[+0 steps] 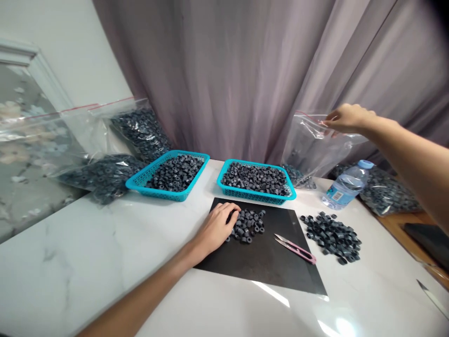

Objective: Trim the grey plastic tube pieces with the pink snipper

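Observation:
My left hand (220,223) rests on a black mat (266,276) with its fingers curved, touching the left side of a pile of small dark grey ring-shaped pieces (249,223). A gap shows between thumb and forefinger, and nothing is visibly held. Raised at the right, my right hand (351,118) pinches the top edge of a clear zip bag (303,140). The bag stands upright with a few dark pieces at its bottom. Pink-handled thread snips (296,249) lie on the mat to the right of the pile.
Two blue baskets (180,195) (257,194) of dark pieces stand behind the mat. Filled bags (105,175) lean at the left; another bag (389,194) lies far right. A water bottle (347,186) stands behind a loose pile (333,236). A blade (431,297) lies near the right edge.

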Action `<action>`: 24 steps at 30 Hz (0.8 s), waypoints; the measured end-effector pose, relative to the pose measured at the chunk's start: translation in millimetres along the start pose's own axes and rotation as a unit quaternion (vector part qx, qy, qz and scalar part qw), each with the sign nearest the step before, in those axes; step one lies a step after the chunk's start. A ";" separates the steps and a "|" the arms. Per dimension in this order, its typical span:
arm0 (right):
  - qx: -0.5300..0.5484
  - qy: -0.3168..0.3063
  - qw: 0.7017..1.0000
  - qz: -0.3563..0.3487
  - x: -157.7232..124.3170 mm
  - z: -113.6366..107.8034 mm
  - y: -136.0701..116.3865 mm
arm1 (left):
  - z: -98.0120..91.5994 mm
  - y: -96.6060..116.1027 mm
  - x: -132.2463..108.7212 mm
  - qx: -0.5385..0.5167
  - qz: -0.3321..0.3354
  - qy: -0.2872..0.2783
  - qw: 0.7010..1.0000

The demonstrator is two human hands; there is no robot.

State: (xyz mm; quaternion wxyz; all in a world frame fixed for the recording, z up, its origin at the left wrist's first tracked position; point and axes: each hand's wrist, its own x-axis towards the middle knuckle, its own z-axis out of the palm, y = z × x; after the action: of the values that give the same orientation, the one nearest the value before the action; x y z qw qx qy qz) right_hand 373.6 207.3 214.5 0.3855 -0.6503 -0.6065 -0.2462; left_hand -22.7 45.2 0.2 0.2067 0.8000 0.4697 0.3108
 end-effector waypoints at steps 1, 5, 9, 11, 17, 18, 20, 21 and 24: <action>-0.028 -0.021 0.999 0.020 -5.9 -3.2 -4.8 | 0.5 0.7 -0.8 -0.002 0.001 -0.001 1.000; -0.038 0.101 0.994 -0.022 -60.6 -25.8 -41.2 | 1.6 1.6 -2.8 -0.006 0.001 -0.004 1.000; 0.098 0.089 0.973 -0.189 -163.5 -34.9 -85.6 | 2.6 0.7 -3.8 -0.003 -0.003 -0.016 1.000; 0.209 -0.068 0.942 -0.254 -218.1 -25.9 -99.7 | 3.1 0.3 -4.3 -0.005 -0.004 -0.024 1.000; 0.287 -0.276 0.875 -0.275 -310.2 23.2 -98.5 | 4.5 0.0 -6.8 -0.023 0.001 -0.057 0.998; 0.300 -0.280 0.873 -0.266 -314.6 29.2 -95.9 | 4.9 -0.1 -7.1 -0.022 0.010 -0.056 0.998; 0.319 -0.281 0.873 -0.241 -318.4 37.1 -91.9 | 5.8 -0.5 -7.3 -0.020 0.023 -0.055 0.998; 0.326 -0.279 0.874 -0.227 -318.7 39.2 -90.7 | 6.1 -0.7 -7.1 -0.019 0.025 -0.056 0.998; 0.341 -0.263 0.881 -0.196 -316.9 41.5 -88.6 | 6.6 -1.1 -5.6 -0.028 0.020 -0.052 0.998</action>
State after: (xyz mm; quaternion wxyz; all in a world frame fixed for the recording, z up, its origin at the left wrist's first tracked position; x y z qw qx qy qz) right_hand 235.4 47.7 -41.3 0.3530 -0.3871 -0.8475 0.0855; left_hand -20.9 40.5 -6.9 0.2473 0.8182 0.4332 0.2860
